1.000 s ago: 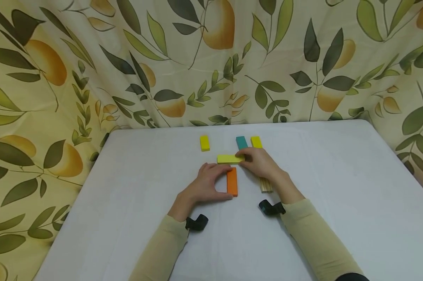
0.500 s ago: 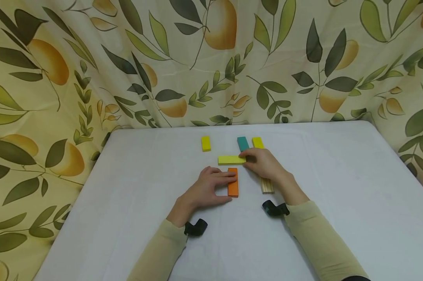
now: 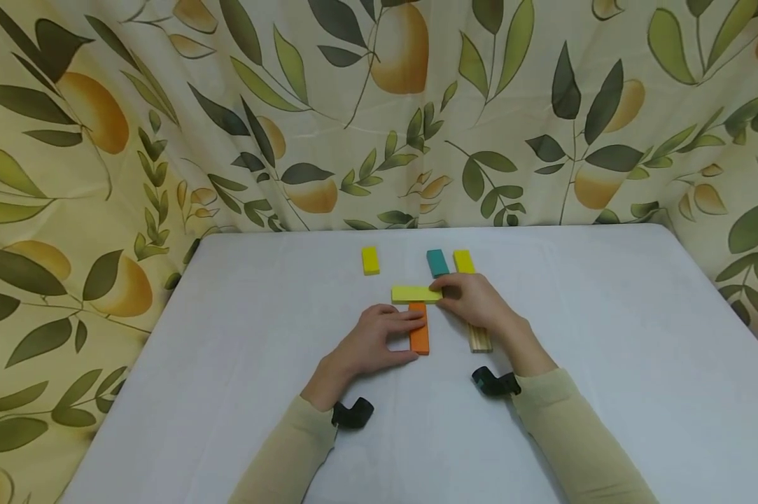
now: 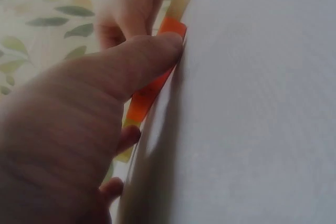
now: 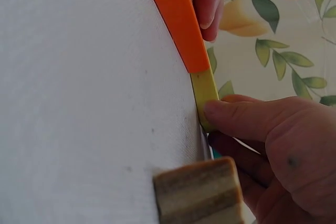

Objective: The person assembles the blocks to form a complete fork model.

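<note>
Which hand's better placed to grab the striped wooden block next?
Likely the right hand, after releasing its yellow block: the striped block lies nearer it; the left hand touches the orange block.

long beige sleeves point(image 3: 583, 434), black wrist cameras point(image 3: 353, 414)

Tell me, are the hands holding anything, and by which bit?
The right hand pinches the sideways yellow block by its right end. The left hand touches the orange block; whether it grips it cannot be told.
</note>
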